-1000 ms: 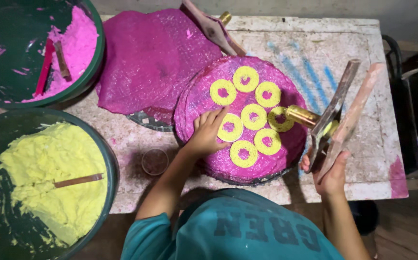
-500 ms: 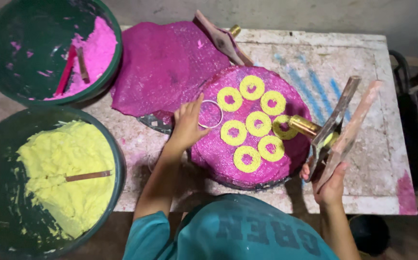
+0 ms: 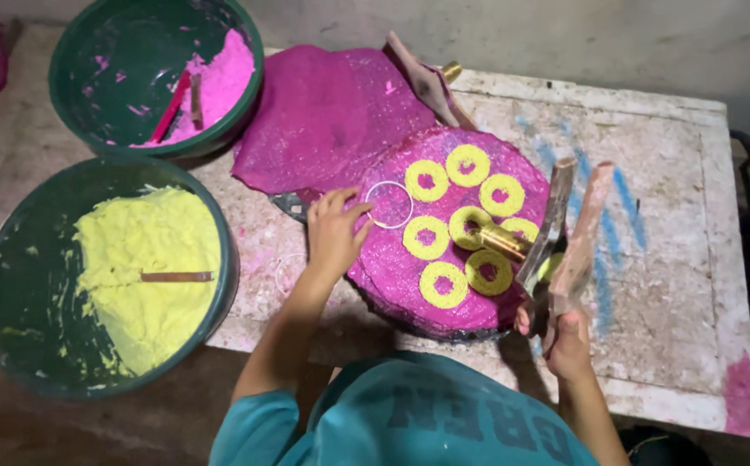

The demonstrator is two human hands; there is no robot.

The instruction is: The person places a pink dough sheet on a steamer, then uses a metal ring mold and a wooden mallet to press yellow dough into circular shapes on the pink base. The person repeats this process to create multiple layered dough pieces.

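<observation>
The left hand (image 3: 334, 233) pinched a thin ring (image 3: 390, 204) on the pink disc (image 3: 444, 259) while the right hand (image 3: 565, 332) gripped a press tool (image 3: 556, 233), which risked smearing nearby yellow rings (image 3: 427, 237) if either slipped.

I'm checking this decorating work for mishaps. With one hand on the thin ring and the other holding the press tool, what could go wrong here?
The left hand sets a thin ring close to the magenta disc's edge, so a slip could push it off the rim. The tool in the right hand hangs over the yellow rings and might smear them. The yellow powder basin sits close by the left arm, so a bump could spill it.
</observation>
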